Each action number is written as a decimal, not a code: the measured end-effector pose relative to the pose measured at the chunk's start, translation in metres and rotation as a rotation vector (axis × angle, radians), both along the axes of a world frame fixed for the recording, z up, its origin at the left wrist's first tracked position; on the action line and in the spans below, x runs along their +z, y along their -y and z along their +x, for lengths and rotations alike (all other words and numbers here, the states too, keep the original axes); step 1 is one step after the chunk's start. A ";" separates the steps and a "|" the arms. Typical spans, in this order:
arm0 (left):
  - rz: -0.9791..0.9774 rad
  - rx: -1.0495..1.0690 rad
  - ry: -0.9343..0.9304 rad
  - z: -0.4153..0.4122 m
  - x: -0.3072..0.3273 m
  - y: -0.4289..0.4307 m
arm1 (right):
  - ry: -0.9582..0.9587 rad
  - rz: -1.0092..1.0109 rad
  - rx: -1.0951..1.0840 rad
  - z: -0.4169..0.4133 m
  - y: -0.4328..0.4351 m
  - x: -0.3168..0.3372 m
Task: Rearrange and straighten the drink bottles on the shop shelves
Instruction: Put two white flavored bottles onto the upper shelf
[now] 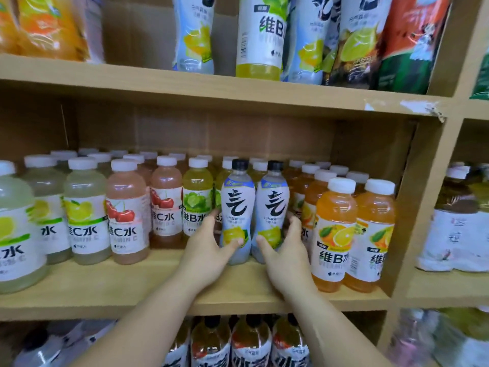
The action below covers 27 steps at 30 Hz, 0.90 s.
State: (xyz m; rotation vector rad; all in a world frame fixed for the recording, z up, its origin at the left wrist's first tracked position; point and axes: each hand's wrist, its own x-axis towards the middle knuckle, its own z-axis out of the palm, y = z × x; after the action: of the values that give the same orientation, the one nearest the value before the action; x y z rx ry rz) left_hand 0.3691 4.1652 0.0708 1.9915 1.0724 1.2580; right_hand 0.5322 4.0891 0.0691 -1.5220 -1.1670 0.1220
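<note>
Two slim black-capped bottles with white and blue labels stand upright side by side on the middle shelf [111, 290]. My left hand [209, 247] grips the lower part of the left black-capped bottle [236, 205], thumb across its front. My right hand [288, 250] grips the lower part of the right black-capped bottle [274, 205] the same way. Both bottles stand in front of rows of white-capped bottles.
Pale lemon bottles [84, 210], pink cherry bottles [127, 213] and green bottles [197, 197] fill the shelf's left. Orange bottles [334, 234] crowd the right, against the side panel [407, 207]. More bottles stand on the upper shelf [259, 38] and below [251, 340].
</note>
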 end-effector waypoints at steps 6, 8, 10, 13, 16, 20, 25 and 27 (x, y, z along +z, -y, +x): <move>0.030 0.002 -0.051 0.002 -0.002 -0.001 | 0.021 -0.001 -0.010 0.003 -0.001 0.000; 0.045 0.014 -0.044 0.002 0.000 0.001 | 0.038 -0.002 -0.010 0.002 0.000 -0.001; 0.055 0.016 -0.034 0.000 0.002 0.003 | 0.051 -0.004 -0.008 0.000 0.002 -0.001; 0.067 -0.005 -0.038 -0.004 0.006 0.012 | 0.056 -0.017 0.005 -0.004 0.008 0.002; 0.126 -0.007 0.005 -0.010 0.008 0.028 | 0.048 0.045 0.015 -0.012 0.026 0.007; 0.219 -0.016 0.121 -0.031 0.015 0.062 | 0.011 0.167 0.097 -0.027 0.062 0.018; 0.325 0.021 0.294 -0.060 0.058 0.106 | -0.011 0.376 0.154 -0.038 0.106 0.061; 0.374 0.006 0.346 -0.069 0.093 0.121 | 0.000 0.460 0.161 -0.038 0.121 0.096</move>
State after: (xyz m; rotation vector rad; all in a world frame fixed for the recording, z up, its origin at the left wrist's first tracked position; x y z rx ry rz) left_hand 0.3003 4.0442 0.1641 1.9219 0.7144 1.8335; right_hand 0.4943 3.9678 0.1649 -1.0244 -1.2184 -0.0382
